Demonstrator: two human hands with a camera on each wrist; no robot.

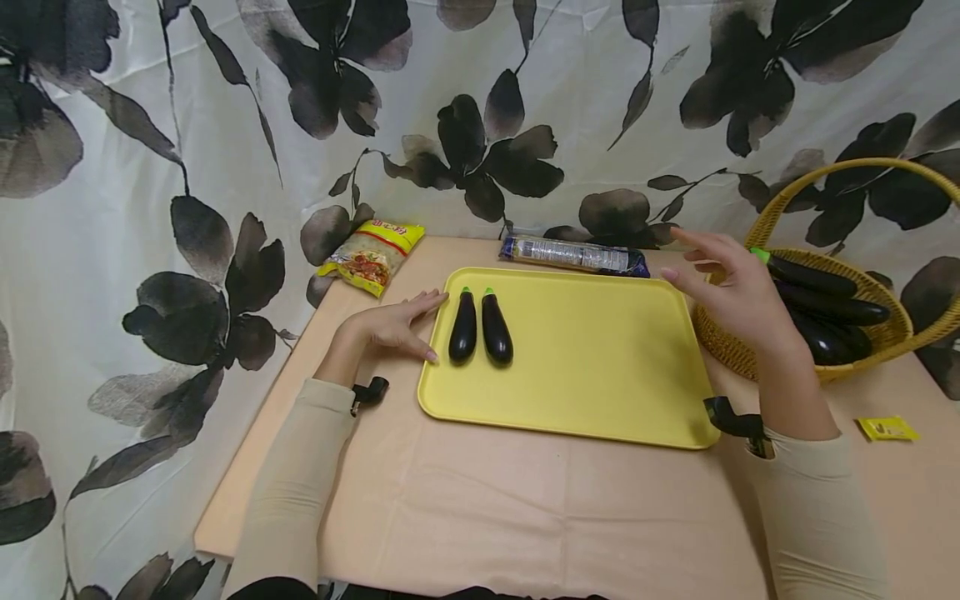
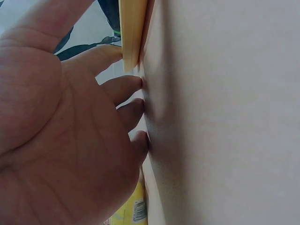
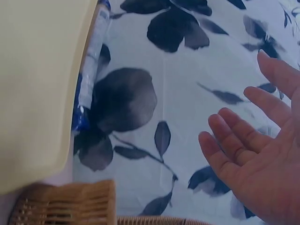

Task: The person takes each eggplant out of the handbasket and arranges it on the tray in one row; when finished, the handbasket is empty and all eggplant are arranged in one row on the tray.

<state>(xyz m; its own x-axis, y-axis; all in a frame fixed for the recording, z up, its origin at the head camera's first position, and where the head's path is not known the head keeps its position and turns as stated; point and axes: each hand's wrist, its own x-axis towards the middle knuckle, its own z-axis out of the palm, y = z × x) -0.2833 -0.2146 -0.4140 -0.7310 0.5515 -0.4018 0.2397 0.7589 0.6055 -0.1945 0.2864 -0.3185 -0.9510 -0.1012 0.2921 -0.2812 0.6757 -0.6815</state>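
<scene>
My left hand point(image 1: 393, 327) rests at the left edge of a yellow tray point(image 1: 592, 350), thumb and index finger at its rim and the other fingertips down on the table in the left wrist view. Two small dark eggplants, a left one point(image 1: 463, 329) and a right one point(image 1: 496, 329), lie side by side on the tray near that hand, green ends pointing away. My right hand point(image 1: 738, 292) is raised above the tray's right end, beside the wicker basket point(image 1: 731, 354), fingers spread and holding nothing. Several more eggplants point(image 1: 832, 308) lie in the basket.
Behind the tray lies a long dark-blue package point(image 1: 573, 254). A yellow bag point(image 1: 375, 254) sits at the back left, and a small yellow packet point(image 1: 887, 428) at the right. The basket's tall handle point(image 1: 855, 164) arches up beside my right hand. A floral curtain point(image 1: 600, 100) hangs behind the table.
</scene>
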